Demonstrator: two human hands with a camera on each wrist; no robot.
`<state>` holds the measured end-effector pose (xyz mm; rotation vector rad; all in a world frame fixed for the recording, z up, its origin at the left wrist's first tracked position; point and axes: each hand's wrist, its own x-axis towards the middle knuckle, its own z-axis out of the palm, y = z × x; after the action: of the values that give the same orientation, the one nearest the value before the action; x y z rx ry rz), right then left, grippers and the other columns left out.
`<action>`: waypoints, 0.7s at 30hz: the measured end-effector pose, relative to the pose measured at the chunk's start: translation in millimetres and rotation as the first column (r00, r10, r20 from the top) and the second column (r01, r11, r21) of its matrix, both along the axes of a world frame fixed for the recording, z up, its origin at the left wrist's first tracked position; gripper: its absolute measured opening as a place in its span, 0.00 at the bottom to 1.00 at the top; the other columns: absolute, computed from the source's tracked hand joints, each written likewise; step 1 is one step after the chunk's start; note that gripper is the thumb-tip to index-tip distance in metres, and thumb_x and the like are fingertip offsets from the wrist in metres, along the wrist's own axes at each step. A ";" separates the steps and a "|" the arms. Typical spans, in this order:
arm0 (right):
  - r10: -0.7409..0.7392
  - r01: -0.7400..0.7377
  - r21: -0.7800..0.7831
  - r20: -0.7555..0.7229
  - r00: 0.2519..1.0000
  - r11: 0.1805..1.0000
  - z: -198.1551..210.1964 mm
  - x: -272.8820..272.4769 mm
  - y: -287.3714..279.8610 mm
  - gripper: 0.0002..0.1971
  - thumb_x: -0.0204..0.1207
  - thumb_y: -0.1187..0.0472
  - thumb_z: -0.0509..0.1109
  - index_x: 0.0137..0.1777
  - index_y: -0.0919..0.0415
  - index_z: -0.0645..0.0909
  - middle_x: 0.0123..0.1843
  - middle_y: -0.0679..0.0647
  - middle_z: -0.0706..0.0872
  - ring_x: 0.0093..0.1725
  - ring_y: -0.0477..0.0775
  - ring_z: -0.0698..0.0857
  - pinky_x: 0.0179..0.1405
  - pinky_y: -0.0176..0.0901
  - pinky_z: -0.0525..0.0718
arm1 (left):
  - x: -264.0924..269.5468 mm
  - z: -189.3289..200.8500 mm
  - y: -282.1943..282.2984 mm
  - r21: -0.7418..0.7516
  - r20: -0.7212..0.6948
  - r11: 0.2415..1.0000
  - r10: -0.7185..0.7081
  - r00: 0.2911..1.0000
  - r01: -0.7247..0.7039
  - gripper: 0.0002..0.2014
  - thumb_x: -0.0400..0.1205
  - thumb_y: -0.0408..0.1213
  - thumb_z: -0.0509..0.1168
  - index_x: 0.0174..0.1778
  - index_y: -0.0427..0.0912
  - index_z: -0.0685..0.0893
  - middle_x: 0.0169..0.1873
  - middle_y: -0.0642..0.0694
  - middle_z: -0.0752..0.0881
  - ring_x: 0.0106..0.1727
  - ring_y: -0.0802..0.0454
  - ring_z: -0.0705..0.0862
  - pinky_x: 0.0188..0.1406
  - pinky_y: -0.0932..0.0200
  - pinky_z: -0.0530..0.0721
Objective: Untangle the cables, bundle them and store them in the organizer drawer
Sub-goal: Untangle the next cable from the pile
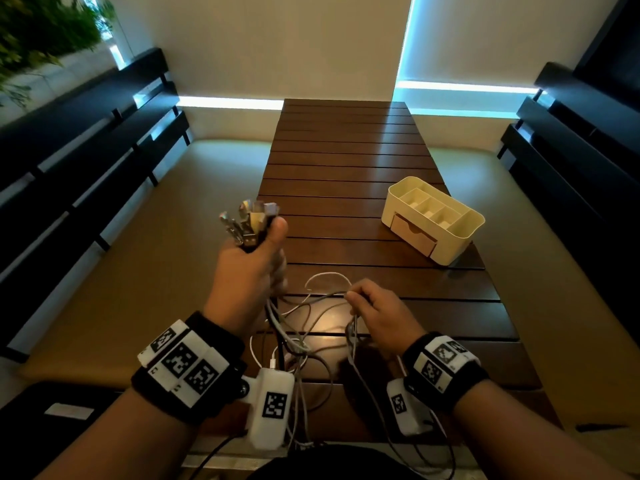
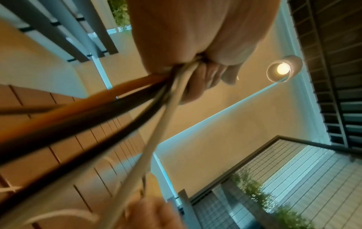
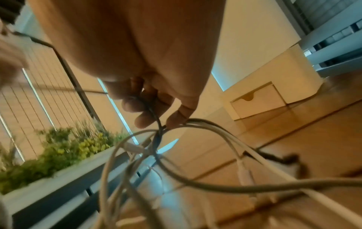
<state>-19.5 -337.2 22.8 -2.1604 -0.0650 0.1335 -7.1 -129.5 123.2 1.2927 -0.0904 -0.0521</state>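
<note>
My left hand [image 1: 254, 261] is raised over the table's left edge and grips a bunch of cables, their plug ends [image 1: 247, 220] sticking up above the fist. The cables [image 1: 294, 334] hang down from it in a loose tangle of white, grey and dark strands [image 2: 109, 117]. My right hand [image 1: 372, 306] is lower, over the near part of the table, pinching cable loops [image 3: 176, 128] between thumb and fingers. The cream organizer [image 1: 433, 216] stands at the table's right side, its small drawer [image 1: 414, 233] closed; the right wrist view shows the drawer front [image 3: 256, 100].
The dark slatted wooden table [image 1: 346, 161] runs away from me between two cushioned benches [image 1: 145, 244] with dark slatted backs [image 1: 79, 143]. A planter with green plants [image 3: 64, 147] sits to the left. A lit lamp [image 2: 283, 69] shows in the left wrist view.
</note>
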 end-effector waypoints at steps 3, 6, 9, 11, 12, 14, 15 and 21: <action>0.012 -0.020 0.049 0.161 0.987 0.999 26.6 4.6 8.8 0.03 0.84 0.57 0.66 0.51 0.53 0.82 0.43 0.44 0.83 0.41 0.36 0.80 0.38 0.25 0.78 | 3.2 -8.3 2.1 0.174 0.003 0.983 -0.059 0.998 0.058 0.14 0.76 0.45 0.73 0.37 0.45 0.74 0.23 0.50 0.66 0.22 0.53 0.60 0.20 0.62 0.64; 0.036 -0.078 0.111 0.342 0.939 0.991 54.0 6.9 19.7 0.02 0.83 0.60 0.68 0.51 0.54 0.82 0.43 0.42 0.81 0.42 0.38 0.80 0.41 0.26 0.77 | 2.4 -10.4 -5.5 0.301 -0.004 0.944 -0.137 0.991 0.132 0.10 0.77 0.41 0.74 0.39 0.42 0.80 0.22 0.51 0.71 0.21 0.54 0.66 0.20 0.61 0.68; 0.037 -0.104 0.121 0.461 0.886 0.987 68.7 9.7 23.3 0.03 0.83 0.62 0.67 0.51 0.56 0.82 0.44 0.43 0.81 0.42 0.42 0.80 0.42 0.29 0.78 | 1.9 -7.3 -14.5 0.402 0.017 0.893 -0.228 0.974 0.202 0.03 0.80 0.36 0.71 0.41 0.43 0.85 0.20 0.59 0.78 0.20 0.65 0.74 0.22 0.71 0.72; 0.033 -0.104 0.118 0.492 0.870 0.988 70.3 10.7 21.6 0.04 0.82 0.62 0.67 0.52 0.54 0.81 0.44 0.44 0.81 0.43 0.43 0.81 0.43 0.29 0.79 | 3.6 -7.0 -15.3 0.427 0.010 0.876 -0.254 0.967 0.226 0.03 0.81 0.35 0.70 0.42 0.44 0.86 0.19 0.59 0.78 0.20 0.65 0.73 0.22 0.72 0.71; 0.034 -0.103 0.116 0.483 0.875 0.988 69.6 10.9 19.7 0.04 0.82 0.63 0.67 0.52 0.53 0.81 0.44 0.44 0.81 0.43 0.43 0.81 0.42 0.30 0.79 | 5.2 -7.2 -14.2 0.423 0.001 0.876 -0.257 0.966 0.232 0.04 0.81 0.34 0.71 0.41 0.44 0.86 0.19 0.57 0.76 0.20 0.63 0.71 0.21 0.68 0.70; 0.052 -0.108 0.109 0.421 0.906 0.988 65.5 10.6 15.5 0.05 0.84 0.63 0.66 0.52 0.52 0.80 0.43 0.44 0.82 0.41 0.43 0.81 0.40 0.31 0.80 | 6.9 -6.9 -11.4 0.412 0.000 0.884 -0.244 0.970 0.222 0.06 0.82 0.34 0.70 0.38 0.40 0.85 0.19 0.52 0.72 0.19 0.57 0.67 0.20 0.61 0.68; 0.068 -0.115 0.102 0.384 0.921 0.988 61.9 10.8 13.9 0.05 0.84 0.62 0.65 0.52 0.51 0.80 0.41 0.44 0.82 0.38 0.42 0.81 0.37 0.31 0.79 | 7.5 -6.6 -10.3 0.399 0.010 0.893 -0.233 0.972 0.209 0.09 0.82 0.34 0.70 0.36 0.37 0.83 0.19 0.50 0.70 0.18 0.55 0.66 0.20 0.60 0.68; 0.090 -0.072 -0.105 0.175 0.981 0.992 25.0 21.6 -5.5 0.07 0.87 0.54 0.60 0.48 0.44 0.76 0.38 0.47 0.83 0.36 0.44 0.81 0.34 0.33 0.77 | 8.8 -13.3 4.6 0.176 -0.002 0.970 -0.169 0.986 0.167 0.11 0.82 0.31 0.68 0.36 0.40 0.74 0.20 0.50 0.64 0.19 0.53 0.58 0.20 0.60 0.60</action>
<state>2.0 -342.7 47.9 -2.2643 -0.2550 -0.0120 1.7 -124.9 109.9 1.4597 -0.2098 -0.2007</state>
